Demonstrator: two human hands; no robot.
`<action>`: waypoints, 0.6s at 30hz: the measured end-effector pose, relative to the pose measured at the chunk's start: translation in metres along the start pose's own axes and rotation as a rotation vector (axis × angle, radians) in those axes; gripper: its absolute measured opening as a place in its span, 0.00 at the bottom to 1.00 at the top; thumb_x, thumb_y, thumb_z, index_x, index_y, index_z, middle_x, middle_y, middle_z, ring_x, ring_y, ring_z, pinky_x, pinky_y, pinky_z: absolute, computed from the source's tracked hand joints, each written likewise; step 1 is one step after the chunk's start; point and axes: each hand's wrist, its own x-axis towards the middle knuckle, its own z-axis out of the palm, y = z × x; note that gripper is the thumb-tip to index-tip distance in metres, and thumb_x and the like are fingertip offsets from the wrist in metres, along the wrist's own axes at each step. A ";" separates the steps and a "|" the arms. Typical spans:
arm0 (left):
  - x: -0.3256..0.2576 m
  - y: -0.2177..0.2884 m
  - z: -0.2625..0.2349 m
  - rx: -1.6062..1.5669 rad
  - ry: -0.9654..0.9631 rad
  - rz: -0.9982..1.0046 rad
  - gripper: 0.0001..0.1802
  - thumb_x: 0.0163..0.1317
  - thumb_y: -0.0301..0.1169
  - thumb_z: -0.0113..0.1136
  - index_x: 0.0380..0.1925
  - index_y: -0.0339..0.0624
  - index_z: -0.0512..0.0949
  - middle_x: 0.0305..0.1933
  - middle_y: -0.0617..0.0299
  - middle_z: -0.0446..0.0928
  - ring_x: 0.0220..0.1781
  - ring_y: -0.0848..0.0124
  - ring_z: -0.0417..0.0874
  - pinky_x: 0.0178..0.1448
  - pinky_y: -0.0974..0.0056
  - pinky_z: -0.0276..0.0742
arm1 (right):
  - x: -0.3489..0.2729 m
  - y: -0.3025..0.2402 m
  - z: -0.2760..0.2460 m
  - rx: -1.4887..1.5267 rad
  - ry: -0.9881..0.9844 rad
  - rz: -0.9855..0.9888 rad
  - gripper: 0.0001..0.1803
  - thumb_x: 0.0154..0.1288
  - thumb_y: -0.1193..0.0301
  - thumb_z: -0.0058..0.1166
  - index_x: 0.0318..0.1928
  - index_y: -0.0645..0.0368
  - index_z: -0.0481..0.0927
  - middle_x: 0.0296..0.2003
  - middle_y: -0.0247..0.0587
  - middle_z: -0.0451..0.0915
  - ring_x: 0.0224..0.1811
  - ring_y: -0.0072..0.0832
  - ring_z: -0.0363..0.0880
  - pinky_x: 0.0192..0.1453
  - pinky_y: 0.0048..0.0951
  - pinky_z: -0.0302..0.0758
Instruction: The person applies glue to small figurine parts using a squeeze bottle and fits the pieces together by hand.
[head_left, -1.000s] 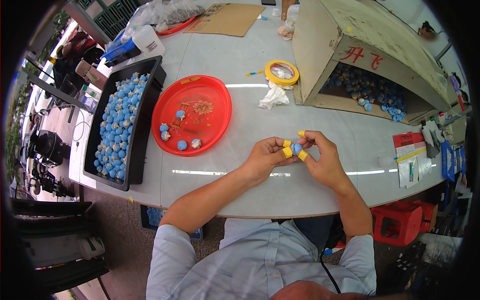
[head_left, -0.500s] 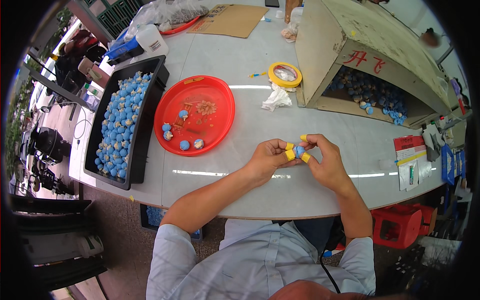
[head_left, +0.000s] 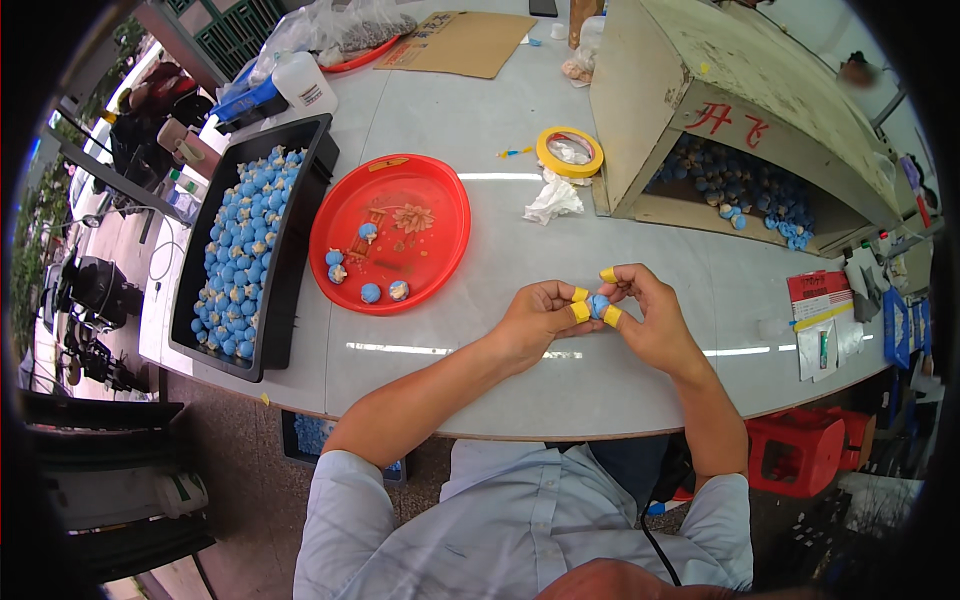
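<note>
A small blue ball-shaped piece (head_left: 598,304) is pinched between the fingertips of both hands, above the near middle of the table. My left hand (head_left: 537,318) grips it from the left, and my right hand (head_left: 652,322) from the right, one finger raised. Yellow tape wraps several fingertips on both hands. The fingers partly hide the piece. To the left, a red round tray (head_left: 440,250) carries several similar balls, some blue, some with pale ragged material. Beyond it, a long black bin (head_left: 277,335) is filled with blue balls with pale bits.
A wooden box (head_left: 640,110) with an open front stands at the far right, holding many blue pieces (head_left: 738,180). A yellow tape roll (head_left: 570,152) and crumpled tissue (head_left: 553,198) lie beside it. Flat cardboard (head_left: 455,42) and a white jug (head_left: 304,84) are at the back; red stools (head_left: 797,450) stand below right.
Both hands keep hold of the blue ball at nearly the same place. The right fingers have shifted slightly. Tray and bin appear a touch lower from a small shift of view.
</note>
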 end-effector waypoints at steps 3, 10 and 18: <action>0.000 -0.003 -0.003 0.031 0.022 0.000 0.12 0.66 0.25 0.57 0.46 0.29 0.72 0.48 0.52 0.78 0.52 0.63 0.82 0.61 0.61 0.80 | -0.005 -0.010 0.008 -0.186 0.077 -0.087 0.20 0.54 0.87 0.55 0.49 0.66 0.72 0.40 0.45 0.80 0.43 0.31 0.79 0.51 0.29 0.75; -0.002 0.000 0.001 0.025 0.007 0.000 0.12 0.66 0.24 0.57 0.46 0.28 0.73 0.48 0.53 0.78 0.49 0.64 0.83 0.56 0.66 0.81 | -0.003 -0.007 0.001 -0.153 0.041 -0.101 0.20 0.53 0.86 0.57 0.48 0.66 0.72 0.40 0.45 0.80 0.42 0.31 0.78 0.51 0.30 0.76; -0.002 0.003 0.003 0.031 0.030 -0.012 0.12 0.67 0.25 0.56 0.48 0.29 0.73 0.48 0.54 0.78 0.49 0.64 0.83 0.57 0.66 0.80 | 0.001 0.010 0.001 -0.007 0.060 -0.057 0.23 0.52 0.86 0.58 0.50 0.66 0.73 0.40 0.44 0.81 0.43 0.30 0.80 0.53 0.30 0.76</action>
